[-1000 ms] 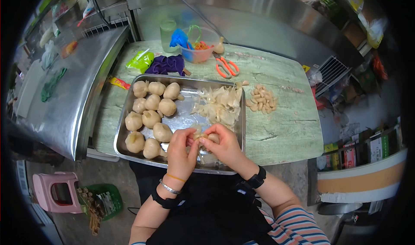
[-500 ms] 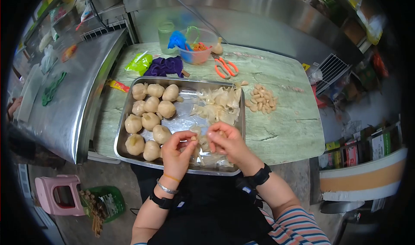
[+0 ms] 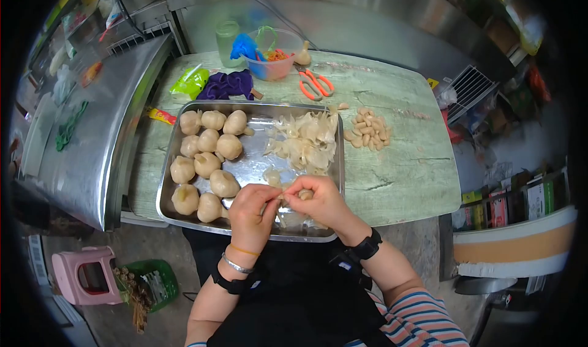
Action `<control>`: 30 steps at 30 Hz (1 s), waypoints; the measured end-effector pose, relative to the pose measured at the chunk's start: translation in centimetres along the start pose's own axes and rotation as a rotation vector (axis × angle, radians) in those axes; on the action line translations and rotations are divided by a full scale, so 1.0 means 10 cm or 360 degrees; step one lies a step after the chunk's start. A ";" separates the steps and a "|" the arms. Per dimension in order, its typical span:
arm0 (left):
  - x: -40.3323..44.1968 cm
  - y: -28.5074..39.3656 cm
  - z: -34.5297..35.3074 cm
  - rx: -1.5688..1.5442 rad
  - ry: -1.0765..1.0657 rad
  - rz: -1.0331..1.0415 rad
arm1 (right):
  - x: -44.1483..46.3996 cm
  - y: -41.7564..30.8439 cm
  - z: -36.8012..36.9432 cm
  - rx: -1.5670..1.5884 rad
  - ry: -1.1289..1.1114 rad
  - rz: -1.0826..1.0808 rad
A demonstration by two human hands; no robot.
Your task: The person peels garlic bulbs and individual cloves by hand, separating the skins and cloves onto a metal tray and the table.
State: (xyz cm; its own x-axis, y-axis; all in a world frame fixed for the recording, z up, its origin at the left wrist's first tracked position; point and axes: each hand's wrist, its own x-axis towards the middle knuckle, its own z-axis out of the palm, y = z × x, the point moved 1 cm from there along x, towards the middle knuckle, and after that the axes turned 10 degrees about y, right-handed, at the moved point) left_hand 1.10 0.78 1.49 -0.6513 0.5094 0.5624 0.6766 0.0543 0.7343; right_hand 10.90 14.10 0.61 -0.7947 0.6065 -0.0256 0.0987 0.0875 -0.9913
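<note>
Over the near side of a steel tray (image 3: 252, 104), my left hand (image 3: 251, 211) pinches a small garlic clove (image 3: 281, 196) between thumb and fingertips. My right hand (image 3: 321, 201) meets it there, its thumb and finger closed on the same clove. Another pale piece of garlic (image 3: 305, 194) shows in the curl of my right fingers. Whole garlic bulbs (image 3: 229, 146) fill the tray's left side. Papery garlic skins (image 3: 306, 142) are heaped at its far right, with more scraps under my hands. Peeled cloves (image 3: 369, 130) lie in a pile on the table, right of the tray.
Along the table's (image 3: 404, 182) far side are orange-handled scissors (image 3: 316, 85), a clear plastic tub (image 3: 288, 53), a green jar (image 3: 227, 44), a purple cloth (image 3: 226, 85) and a green packet (image 3: 190, 82). A steel counter (image 3: 101, 139) adjoins on the left. A pink stool (image 3: 86, 276) stands below.
My hands have come together, and my right fingertips now meet the clove in my left. The whole view has shifted slightly; the bulbs and the clove pile keep their places.
</note>
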 end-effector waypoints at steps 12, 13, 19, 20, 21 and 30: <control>-0.02 -0.11 0.00 -0.1197 0.0147 -0.0723 | 0.07 0.11 -0.04 0.1065 0.0164 0.0594; -0.02 -0.12 0.00 -0.1195 0.0150 -0.0718 | 0.07 0.09 -0.02 0.1067 0.0159 0.0590; -0.02 -0.16 0.01 -0.1098 0.0000 -0.0747 | 0.06 0.01 0.03 0.0826 -0.0140 0.0549; -0.02 -0.15 0.02 -0.1080 -0.0004 -0.0727 | 0.04 -0.03 0.06 0.0749 -0.0153 0.0511; -0.02 -0.14 0.03 -0.1062 -0.0008 -0.0706 | 0.03 -0.05 0.08 0.0672 -0.0167 0.0472; -0.01 -0.15 0.01 -0.0853 -0.0001 -0.0900 | 0.00 -0.01 0.09 0.0568 -0.0087 0.0319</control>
State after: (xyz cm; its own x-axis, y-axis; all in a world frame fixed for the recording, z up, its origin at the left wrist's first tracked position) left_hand 0.20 0.74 0.27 -0.8478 0.5282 0.0476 -0.0169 -0.1166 0.9930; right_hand 10.30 13.36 0.59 -0.8124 0.5400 -0.2201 0.0486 -0.3134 -0.9484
